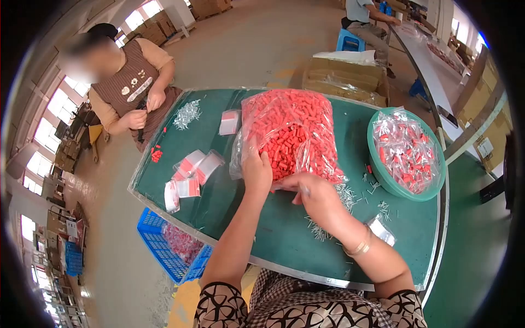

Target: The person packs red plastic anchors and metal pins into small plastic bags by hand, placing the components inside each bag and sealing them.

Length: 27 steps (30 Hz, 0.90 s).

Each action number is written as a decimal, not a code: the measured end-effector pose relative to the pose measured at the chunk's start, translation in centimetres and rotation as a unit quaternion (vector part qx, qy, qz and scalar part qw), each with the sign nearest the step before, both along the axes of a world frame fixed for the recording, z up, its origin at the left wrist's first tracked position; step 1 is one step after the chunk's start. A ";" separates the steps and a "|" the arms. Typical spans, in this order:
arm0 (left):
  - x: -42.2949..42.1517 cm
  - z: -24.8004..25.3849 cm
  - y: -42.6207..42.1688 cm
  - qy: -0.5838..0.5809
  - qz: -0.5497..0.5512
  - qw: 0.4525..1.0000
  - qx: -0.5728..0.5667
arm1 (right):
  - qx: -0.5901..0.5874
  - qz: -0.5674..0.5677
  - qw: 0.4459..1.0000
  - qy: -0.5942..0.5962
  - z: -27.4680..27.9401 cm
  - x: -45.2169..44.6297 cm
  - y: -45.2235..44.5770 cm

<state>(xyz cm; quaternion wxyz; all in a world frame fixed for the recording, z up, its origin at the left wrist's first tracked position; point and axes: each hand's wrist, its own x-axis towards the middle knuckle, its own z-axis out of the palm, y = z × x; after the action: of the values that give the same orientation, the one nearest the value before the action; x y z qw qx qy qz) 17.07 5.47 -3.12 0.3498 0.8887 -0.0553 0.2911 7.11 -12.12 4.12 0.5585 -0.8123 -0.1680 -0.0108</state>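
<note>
A large clear plastic bag (322, 126) full of small red plastic tubes (287, 142) lies on the green table in front of me. My left hand (257, 173) is at its near left edge, thumb up and the other fingers curled and mostly hidden; what they hold does not show. Just right of it, below the bag's near edge, my right hand (314, 195) is closed with its fingers pointing left. A bit of red shows by its fingertips, too small to name. Loose metal pins (321, 229) lie under and beside my right forearm.
A green basin (377, 169) of filled small bags stands at the right. Printed small bags (188, 187) and a pin pile (187, 115) lie left. A blue crate (156, 227) sits below the table edge. A co-worker (131, 87) works at the far left corner.
</note>
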 end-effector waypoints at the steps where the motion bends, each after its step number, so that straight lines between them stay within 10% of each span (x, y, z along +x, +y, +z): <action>1: 0.2 0.2 0.1 0.011 0.000 1.000 -0.001 | -0.006 -0.020 1.000 -0.008 -0.3 1.6 0.9; 4: 1.2 1.3 0.1 0.062 -0.005 0.998 -0.013 | -0.179 -0.139 0.952 -0.205 -2.8 6.8 3.0; 11: 3.4 1.4 -0.2 0.043 0.046 0.998 0.013 | -0.324 -0.247 0.895 -0.180 -4.4 15.3 5.5; 27: 4.8 0.2 -2.5 0.040 0.014 0.891 -0.452 | 0.165 -0.260 0.951 -0.013 -5.3 13.7 9.2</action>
<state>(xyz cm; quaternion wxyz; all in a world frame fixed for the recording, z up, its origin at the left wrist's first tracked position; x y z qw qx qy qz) 21.87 2.95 -2.91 0.7116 0.6462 0.1083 0.2535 20.80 -2.92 -1.15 0.6601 -0.7243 0.0464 -0.1935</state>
